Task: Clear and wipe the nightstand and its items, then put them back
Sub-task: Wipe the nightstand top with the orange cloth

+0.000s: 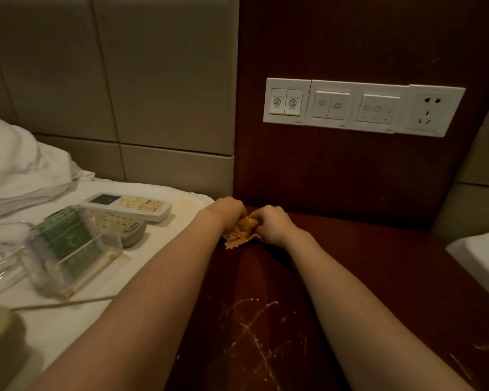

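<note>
Where hands (229, 211) bunch cloth (242, 232), perhaps edgeward.

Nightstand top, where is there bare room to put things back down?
The nightstand is bare right of the right hand, up to the wall panel. The near part carries pale streaks. The bed sheet is crowded with remotes and a clear holder.

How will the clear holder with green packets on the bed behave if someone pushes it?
The holder looks like thin clear plastic, so it is probably light and stiff. It sits tilted on the soft sheet, so a push may tip it rather than slide it. The packets stand loose inside and could spill.
</note>
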Tool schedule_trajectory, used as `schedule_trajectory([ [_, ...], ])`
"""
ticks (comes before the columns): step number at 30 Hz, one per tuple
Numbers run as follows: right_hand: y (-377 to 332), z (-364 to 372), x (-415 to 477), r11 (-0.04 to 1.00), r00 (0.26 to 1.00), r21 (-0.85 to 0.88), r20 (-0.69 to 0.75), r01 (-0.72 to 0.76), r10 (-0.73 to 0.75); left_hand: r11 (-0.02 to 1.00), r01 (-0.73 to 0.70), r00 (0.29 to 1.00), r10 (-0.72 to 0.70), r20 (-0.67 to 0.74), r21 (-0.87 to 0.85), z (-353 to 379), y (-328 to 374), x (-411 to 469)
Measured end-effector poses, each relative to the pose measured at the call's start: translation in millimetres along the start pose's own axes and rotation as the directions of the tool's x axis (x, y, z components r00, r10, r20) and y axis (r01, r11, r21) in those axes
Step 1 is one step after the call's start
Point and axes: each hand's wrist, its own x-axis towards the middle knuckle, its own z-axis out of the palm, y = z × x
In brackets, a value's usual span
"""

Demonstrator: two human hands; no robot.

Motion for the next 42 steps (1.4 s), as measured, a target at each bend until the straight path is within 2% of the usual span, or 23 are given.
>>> schedule_trajectory([
  [6, -16, 7, -34, 0.999, 0.999, 0.025, -0.022, 0.026, -0.025, 1.000, -0.004, 1.000, 0.004, 0.016, -0.005, 1, 7, -43],
  [10, -29, 9, -65, 0.999, 1.000, 0.036, -0.005, 0.025, -0.025, 0.996, 0.010, 1.000, -0.008, 0.025, -0.084, 5, 13, -73],
  [22, -73, 17, -139, 0.996, 0.993, 0.041, 0.091, 0.078, -0.081, 0.984, 0.086, 0.996, -0.088, -0.004, -0.159, 14, 26, -170],
  [27, -80, 11, -163, 0.994, 0.977, 0.064, 0.189, 0.092, -0.103, 0.972, 0.110, 0.994, -0.108, 0.021, -0.206, 17, 33, -197],
  [32, -77, 3, -187, 0.990, 0.952, 0.098, 0.279, 0.099, -0.123, 0.964, 0.067, 0.997, -0.054, 0.057, -0.255, 20, 43, -217],
  [42, -58, -10, -237, 0.995, 0.943, 0.079, 0.321, 0.068, -0.090, 0.922, 0.007, 0.991, 0.045, 0.126, -0.387, 12, 89, -238],
])
